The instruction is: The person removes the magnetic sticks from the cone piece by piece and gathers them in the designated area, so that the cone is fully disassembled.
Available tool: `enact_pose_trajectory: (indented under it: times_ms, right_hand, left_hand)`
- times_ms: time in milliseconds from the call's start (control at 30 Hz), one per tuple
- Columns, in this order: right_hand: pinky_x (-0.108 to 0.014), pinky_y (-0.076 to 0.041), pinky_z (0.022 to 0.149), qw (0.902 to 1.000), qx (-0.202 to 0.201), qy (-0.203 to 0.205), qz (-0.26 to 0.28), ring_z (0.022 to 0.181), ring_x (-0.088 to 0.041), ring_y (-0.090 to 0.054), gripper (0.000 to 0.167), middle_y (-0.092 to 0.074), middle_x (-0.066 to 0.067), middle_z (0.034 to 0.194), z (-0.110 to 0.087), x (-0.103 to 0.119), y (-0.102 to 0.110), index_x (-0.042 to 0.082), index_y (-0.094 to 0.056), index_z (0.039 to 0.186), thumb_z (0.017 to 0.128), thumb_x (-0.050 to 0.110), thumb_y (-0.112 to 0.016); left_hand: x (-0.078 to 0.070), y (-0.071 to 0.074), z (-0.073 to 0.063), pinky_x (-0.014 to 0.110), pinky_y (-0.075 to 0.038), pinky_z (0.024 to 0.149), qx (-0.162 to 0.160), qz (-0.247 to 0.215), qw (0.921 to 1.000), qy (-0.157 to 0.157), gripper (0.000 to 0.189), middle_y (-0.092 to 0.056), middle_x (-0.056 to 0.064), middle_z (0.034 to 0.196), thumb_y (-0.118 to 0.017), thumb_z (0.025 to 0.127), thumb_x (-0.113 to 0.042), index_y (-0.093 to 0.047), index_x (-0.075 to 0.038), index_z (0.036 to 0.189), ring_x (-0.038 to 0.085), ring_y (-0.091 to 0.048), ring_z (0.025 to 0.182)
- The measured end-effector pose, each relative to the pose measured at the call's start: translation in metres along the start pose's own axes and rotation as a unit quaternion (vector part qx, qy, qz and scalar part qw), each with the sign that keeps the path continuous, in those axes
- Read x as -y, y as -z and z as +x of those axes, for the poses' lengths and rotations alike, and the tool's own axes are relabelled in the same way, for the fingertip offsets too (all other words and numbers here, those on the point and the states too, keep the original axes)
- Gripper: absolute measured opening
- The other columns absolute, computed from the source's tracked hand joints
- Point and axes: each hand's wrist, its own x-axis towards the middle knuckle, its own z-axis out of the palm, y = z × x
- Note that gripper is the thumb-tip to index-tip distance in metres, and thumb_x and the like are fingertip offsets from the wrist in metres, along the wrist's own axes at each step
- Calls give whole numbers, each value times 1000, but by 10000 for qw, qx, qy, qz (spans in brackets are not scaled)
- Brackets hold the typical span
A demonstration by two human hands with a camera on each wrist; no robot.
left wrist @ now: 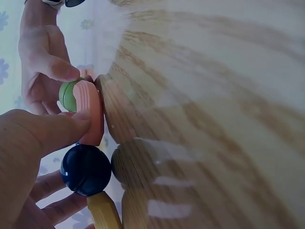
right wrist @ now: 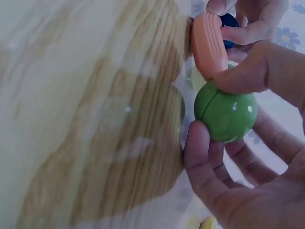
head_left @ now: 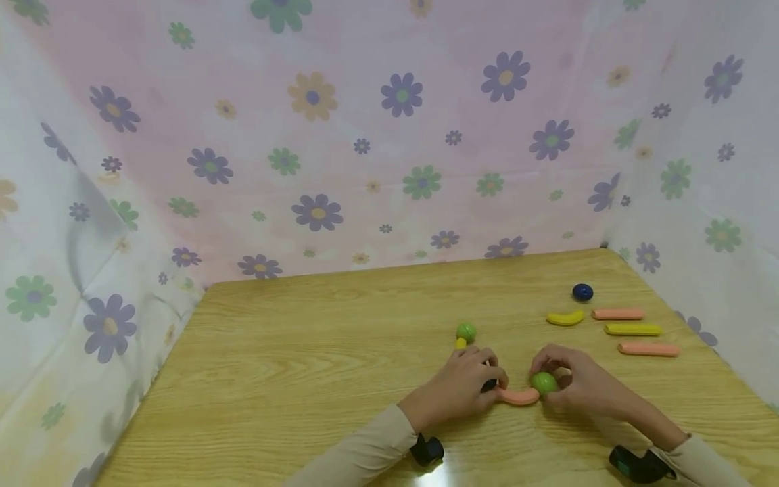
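In the head view my right hand (head_left: 581, 382) pinches a glossy green ball (head_left: 544, 383) between thumb and fingers. Right at that ball is one end of a curved pink rod (head_left: 518, 397). My left hand (head_left: 459, 384) grips the rod near its other end, with the thumb lying on it in the left wrist view. A dark blue ball (left wrist: 86, 169) joins that end, partly covered by the left fingers. From the blue ball a yellow rod (left wrist: 104, 210) continues, and a second green ball (head_left: 466, 331) sits at its far end.
Toward the right of the wooden table (head_left: 292, 365) lie a loose dark blue ball (head_left: 582, 292), a curved yellow rod (head_left: 564, 318), a straight yellow rod (head_left: 633, 329) and two straight pink rods, one the nearer pink rod (head_left: 648, 349). Flowered cloth (head_left: 365, 169) encloses the back and sides.
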Motion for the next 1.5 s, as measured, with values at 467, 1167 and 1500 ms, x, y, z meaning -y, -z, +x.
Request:
enact_pose_trajectory:
  times_ms: [467, 1167, 1500]
  right_hand:
    - [-28, -45, 58, 9851, -824, -1028, -1106, 79, -16, -54, 32, -57, -6, 90, 6, 13, -3, 8, -58, 91, 66, 2, -76]
    - [-26, -51, 61, 9840, -1162, -238, -1327, 83, -8, -57, 29, -59, -12, 105, 7, 6, 22, 2, -66, 102, 75, -3, -73]
    - [-26, -51, 61, 9769, -1360, 311, -1621, 82, -10, -56, 30, -57, -10, 100, 19, 3, 42, 1, -63, 101, 74, -7, -74]
  left_hand:
    - [-2, 1, -1, 20, -34, 77, -204, 11, 9998, -87, 14, -53, -12, 101, -58, 93, -41, -68, -31, 97, 3, -45, 89]
    - [1, -2, -1, 23, -37, 82, -203, -34, 9998, -53, 15, -53, -11, 103, -58, 93, -41, -67, -31, 99, 4, -46, 94]
    - [-2, 2, -2, 23, -37, 84, -216, -106, 9997, -1, 14, -54, -10, 105, -60, 92, -41, -69, -30, 96, 5, -47, 94]
